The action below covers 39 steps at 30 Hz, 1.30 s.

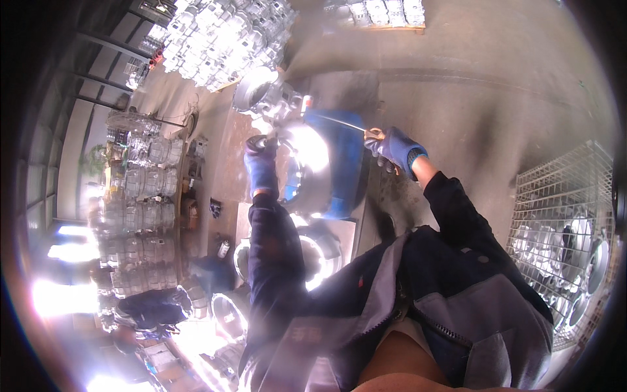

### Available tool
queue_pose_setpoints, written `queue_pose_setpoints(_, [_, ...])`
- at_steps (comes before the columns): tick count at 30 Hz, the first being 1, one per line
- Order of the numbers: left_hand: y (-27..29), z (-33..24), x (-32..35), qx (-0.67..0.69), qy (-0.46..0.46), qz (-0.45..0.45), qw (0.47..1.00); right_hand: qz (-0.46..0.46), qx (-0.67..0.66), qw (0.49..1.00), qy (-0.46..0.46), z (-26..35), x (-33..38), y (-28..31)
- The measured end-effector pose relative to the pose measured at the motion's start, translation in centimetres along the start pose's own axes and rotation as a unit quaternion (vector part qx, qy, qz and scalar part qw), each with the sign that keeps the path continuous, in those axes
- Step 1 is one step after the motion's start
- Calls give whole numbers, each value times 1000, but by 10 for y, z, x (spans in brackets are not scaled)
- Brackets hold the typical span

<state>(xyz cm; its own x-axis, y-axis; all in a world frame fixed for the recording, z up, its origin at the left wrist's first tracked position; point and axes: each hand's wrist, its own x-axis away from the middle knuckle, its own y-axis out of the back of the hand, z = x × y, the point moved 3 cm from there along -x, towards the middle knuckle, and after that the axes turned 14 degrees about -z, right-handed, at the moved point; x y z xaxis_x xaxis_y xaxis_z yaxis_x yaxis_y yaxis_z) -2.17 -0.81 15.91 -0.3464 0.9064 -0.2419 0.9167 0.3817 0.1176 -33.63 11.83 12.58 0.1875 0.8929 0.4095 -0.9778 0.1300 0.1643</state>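
Observation:
My right hand (396,151), in a blue and dark glove, is closed around the yellowish handle of a thin metal rod tool (339,121). The rod points left toward the silvery castings; a small white and red piece (306,103) shows by its far end. My left hand (261,166), also gloved, is closed at the left edge of a large round metal casting (313,153), whose rim is washed out by glare. Just beyond, a second casting (258,91) with a wide round opening stands on the work surface. More ring-shaped castings (320,251) lie nearer my body.
A blue panel or bin (346,163) lies right of the casting. To the right stands a wire mesh cage (562,196) filled with castings. Stacked castings (228,39) rise at the back left, with more rows (140,215) along the left. A person in dark clothes (153,307) is at lower left.

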Motion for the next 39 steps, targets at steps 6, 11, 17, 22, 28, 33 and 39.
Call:
queue_pose_setpoints(6, [-3, -9, 2, -27, -23, -11, 999, 1, -20, 1000, 21, 15, 10, -1])
queue_pose_setpoints(11, [-4, -13, 7, 46, 6, 17, 999, -8, -38, 999, 12, 17, 9, -3])
queue_pose_setpoints(17, [-2, -13, 5, 7, -2, 2, 1000, -41, -20, 995, 86, 20, 9, -9])
queue_pose_setpoints(22, [-2, -8, -1, 16, -4, 7, 1000, 15, 6, 999, -46, 8, -4, -6])
queue_pose_setpoints(28, [-4, -9, -2, 19, -3, 26, 999, 7, -61, 993, -97, -19, -14, -5])
queue_pose_setpoints(33, [0, -13, 2, -4, 17, 12, 1000, 24, -81, 991, -100, -47, -31, -17])
queue_pose_setpoints(39, [-2, -8, -4, 0, -2, 4, 1000, 62, -120, 977, -166, -94, -51, -32])
